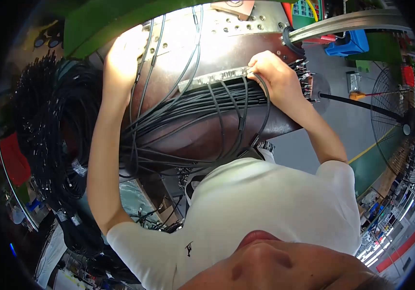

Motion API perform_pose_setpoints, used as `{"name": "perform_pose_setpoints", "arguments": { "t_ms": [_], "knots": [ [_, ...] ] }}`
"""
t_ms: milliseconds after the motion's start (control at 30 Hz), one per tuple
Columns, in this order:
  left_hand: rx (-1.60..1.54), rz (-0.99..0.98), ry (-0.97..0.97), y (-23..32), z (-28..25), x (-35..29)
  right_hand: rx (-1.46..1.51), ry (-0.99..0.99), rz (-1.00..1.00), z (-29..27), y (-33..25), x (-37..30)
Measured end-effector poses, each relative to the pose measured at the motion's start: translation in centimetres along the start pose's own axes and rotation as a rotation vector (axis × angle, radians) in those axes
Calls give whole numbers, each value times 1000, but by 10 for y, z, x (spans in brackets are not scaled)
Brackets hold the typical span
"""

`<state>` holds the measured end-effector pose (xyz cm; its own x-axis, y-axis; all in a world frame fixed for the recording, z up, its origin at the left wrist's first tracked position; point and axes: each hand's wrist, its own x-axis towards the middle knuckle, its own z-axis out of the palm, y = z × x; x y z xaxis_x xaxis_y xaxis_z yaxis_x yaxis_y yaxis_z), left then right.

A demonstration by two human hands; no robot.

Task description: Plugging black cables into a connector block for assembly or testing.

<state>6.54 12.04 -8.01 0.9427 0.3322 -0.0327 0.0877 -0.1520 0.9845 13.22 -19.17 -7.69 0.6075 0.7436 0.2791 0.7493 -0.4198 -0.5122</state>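
Note:
My right hand (276, 76) is closed, thumb and forefinger pinching a black cable (268, 104) at the right end of a long slotted metal strip (217, 77). From there the cable curves down toward my body. Several more black cables (193, 101) run in a bundle along the near side of the strip, and some hang over the table edge. Up at the left, my left hand (122, 60) is raised beside thin cables (155, 53) that stretch across a perforated metal plate (178, 50). Bright lamp glare washes out its fingers, so its grip is hidden.
A thick mass of black cables (48, 130) hangs at the left. Cable ends with metal tips (305, 79) stick out past my right hand. Farther right stand a floor fan (410, 123) and a blue bin (347, 43). A green lamp cover (101, 24) overhangs the far left.

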Motion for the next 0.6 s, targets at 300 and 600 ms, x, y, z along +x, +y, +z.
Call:
{"name": "perform_pose_setpoints", "arguments": {
  "t_ms": [300,600],
  "knots": [
    [-795,-478,-354,10,88,24,501,-395,194,-31,38,51],
    [-817,-444,-323,8,75,15,436,200,-101,5,23,134]
  ]
}}
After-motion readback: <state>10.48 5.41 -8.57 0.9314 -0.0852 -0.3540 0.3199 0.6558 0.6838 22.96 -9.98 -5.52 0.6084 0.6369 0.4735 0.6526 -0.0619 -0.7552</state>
